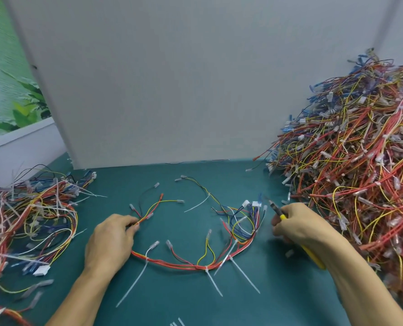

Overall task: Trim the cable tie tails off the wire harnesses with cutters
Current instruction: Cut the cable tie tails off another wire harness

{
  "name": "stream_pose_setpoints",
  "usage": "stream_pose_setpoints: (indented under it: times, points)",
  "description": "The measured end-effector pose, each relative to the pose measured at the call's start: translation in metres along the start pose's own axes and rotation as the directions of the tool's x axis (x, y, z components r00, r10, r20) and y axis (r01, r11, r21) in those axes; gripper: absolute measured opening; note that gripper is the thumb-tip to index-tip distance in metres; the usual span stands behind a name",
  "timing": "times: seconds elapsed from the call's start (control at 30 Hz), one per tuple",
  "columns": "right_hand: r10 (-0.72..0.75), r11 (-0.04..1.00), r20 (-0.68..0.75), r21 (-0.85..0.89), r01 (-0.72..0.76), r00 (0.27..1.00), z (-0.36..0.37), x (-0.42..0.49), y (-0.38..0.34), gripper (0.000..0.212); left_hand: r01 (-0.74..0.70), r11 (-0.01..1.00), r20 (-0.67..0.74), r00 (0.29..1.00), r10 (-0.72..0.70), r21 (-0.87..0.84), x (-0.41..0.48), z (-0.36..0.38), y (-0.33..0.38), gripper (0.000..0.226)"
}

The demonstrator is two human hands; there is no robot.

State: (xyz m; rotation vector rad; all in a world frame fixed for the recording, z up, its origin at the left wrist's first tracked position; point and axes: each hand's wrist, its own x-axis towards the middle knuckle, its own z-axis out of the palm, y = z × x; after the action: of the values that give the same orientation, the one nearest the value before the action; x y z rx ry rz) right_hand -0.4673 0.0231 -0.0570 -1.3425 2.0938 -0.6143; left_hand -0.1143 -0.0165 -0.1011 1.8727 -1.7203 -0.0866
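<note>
One wire harness [191, 264] of red, yellow and blue wires lies in a loop on the green mat between my hands. Several long white cable tie tails [134, 285] stick out from its lower run toward me. My left hand [112, 241] pinches the harness at its left end, where the branches fan out. My right hand [299, 223] grips yellow-handled cutters [278, 211]; their dark jaws point up-left, near the white connectors [254, 204] at the harness's right end. The jaws touch no tie.
A tall heap of harnesses [351, 161] fills the right side. A smaller pile with uncut tails [31, 215] lies at the left. A grey partition [172, 90] stands behind the green mat [172, 302]. Loose white ties [177, 322] lie at the near edge.
</note>
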Motion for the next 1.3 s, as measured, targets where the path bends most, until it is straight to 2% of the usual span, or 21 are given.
stream_pose_setpoints:
  times: [0.1,0.17,0.27,0.37,0.43,0.77,1.3]
  points:
    - [-0.05,0.999,-0.186,0.003,0.052,0.981,0.001,0.006,0.004,0.004,0.005,1.0,-0.002,1.0,-0.005,0.006,0.001,-0.002,-0.003,0.013]
    - [-0.159,0.987,-0.251,-0.044,0.153,0.955,0.004,0.007,0.004,0.013,-0.004,1.0,0.006,1.0,0.004,-0.009,0.002,-0.003,-0.005,0.012]
    - [-0.347,0.937,-0.141,-0.104,0.335,0.927,0.012,0.005,0.003,0.027,0.001,0.999,0.003,1.0,-0.001,-0.034,0.003,-0.003,-0.006,0.011]
    - [-0.448,0.889,-0.007,-0.11,0.445,0.894,0.026,0.007,0.002,0.009,0.022,0.999,0.002,1.0,-0.022,-0.033,0.003,-0.003,-0.005,0.012]
    - [-0.457,0.879,0.003,-0.153,0.452,0.889,0.029,0.009,0.001,0.004,0.034,0.999,0.001,0.999,-0.034,-0.032,0.003,-0.003,-0.005,0.012]
    - [-0.404,0.875,0.096,-0.248,0.415,0.91,0.023,0.005,-0.003,0.013,0.058,0.998,0.027,0.998,-0.058,-0.006,0.005,-0.005,-0.004,0.021]
    - [-0.387,0.877,0.088,-0.271,0.396,0.918,0.026,-0.002,-0.005,0.009,0.143,0.974,0.061,0.989,-0.134,-0.178,0.004,-0.007,-0.011,0.027]
